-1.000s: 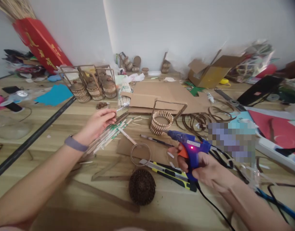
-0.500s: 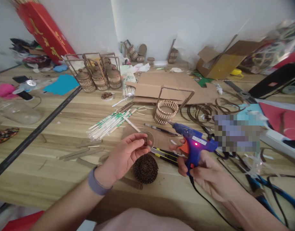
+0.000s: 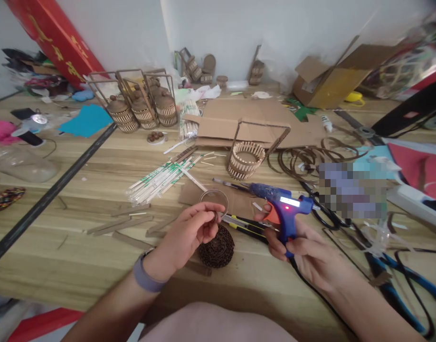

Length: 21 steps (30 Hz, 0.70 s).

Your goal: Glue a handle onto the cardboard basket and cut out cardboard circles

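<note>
Between its thumb and fingers my left hand pinches a thin ring, just above a dark coiled disc on the table. My right hand is wrapped round the handle of a blue glue gun with an orange trigger and a glowing red light. The gun's nozzle points left, near a pen. Behind the nozzle stands a small slatted basket with a tall square handle. A yellow and black cutter lies between my hands.
White sticks in a plastic bag lie left of centre. Several lidded baskets stand behind them. Flat cardboard lies at the back. To the right are coiled brown strips, blue-handled pliers and an open box.
The glue gun has turned to lie more level, its nozzle a little lower and farther from the basket. My left hand has tilted the ring up, so more of it shows.
</note>
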{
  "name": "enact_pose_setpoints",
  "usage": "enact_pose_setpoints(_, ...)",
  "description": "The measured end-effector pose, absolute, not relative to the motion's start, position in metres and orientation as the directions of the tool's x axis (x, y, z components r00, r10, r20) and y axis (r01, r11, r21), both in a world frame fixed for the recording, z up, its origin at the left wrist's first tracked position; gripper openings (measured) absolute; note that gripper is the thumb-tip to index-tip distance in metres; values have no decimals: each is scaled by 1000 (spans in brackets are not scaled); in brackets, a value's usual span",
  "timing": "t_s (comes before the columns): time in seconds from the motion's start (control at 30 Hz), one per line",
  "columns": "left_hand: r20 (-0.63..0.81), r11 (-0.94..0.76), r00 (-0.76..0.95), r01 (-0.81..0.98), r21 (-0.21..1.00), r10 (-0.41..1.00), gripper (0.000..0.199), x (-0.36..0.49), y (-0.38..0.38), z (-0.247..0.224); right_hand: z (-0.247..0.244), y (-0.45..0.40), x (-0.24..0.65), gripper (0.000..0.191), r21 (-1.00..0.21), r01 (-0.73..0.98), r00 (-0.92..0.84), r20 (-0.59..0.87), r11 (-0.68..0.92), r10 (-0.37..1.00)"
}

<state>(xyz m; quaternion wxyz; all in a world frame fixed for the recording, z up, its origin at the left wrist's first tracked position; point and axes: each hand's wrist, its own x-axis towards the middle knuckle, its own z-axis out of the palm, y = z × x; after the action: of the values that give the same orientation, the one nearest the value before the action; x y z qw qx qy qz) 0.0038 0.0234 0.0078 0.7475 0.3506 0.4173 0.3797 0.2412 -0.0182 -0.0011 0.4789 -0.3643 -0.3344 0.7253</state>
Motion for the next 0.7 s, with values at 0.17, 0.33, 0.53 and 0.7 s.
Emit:
enact_pose_setpoints(0.17,-94,-29,290,392,920,953,23,-12,21,1,-6,-20,239,41,-822,-460,-299,-212,-336,930)
enact_pose_setpoints(0.33,66,-398,418,791,464,906,39,-31,20,-23,-3,-19,238,47,-822,-450,-280,-240,-348,929)
enact_pose_setpoints(0.53,137,-465,448,799,381,883,30,-32,13,-26,-2,-19,236,45,-830,-432,-268,-254,-352,929)
enact_pose_setpoints(0.7,-11,-595,637,725,348,771,65,-6,-5,-5,-5,-18,236,35,-813,-477,-232,-251,-335,940)
